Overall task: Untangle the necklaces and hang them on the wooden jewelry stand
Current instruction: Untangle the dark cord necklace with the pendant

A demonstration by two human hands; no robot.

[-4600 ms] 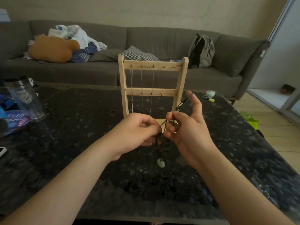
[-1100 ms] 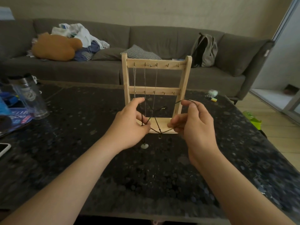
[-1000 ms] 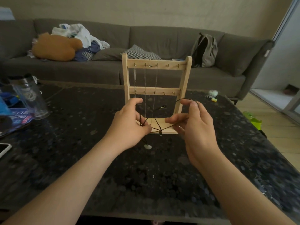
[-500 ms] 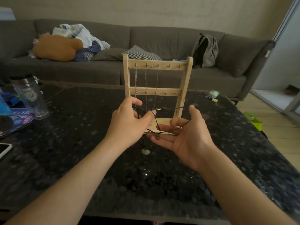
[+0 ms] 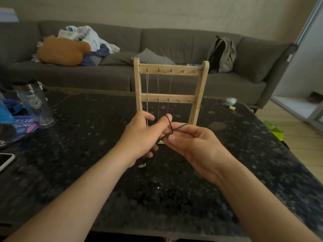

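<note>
The left grip (image 5: pixel 139 137) holds the thin dark cord necklace (image 5: pixel 180 127), which is looped over its raised thumb; the pale pendant shows just under this hand. The right grip (image 5: pixel 195 145) pinches the same cord just beside it. The light wooden jewelry stand (image 5: pixel 171 70) is on the dark speckled worktop (image 5: pixel 87 137), just beyond both hands. Its free hooks are on the right, so they are nearer to the right grip.

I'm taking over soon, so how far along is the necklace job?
Done: silver chains hang from the top hooks of the wooden stand. In hand: the left hand and right hand both hold the black cord necklace, its pale pendant dangling. Left: untangle that cord and hang it.
</note>
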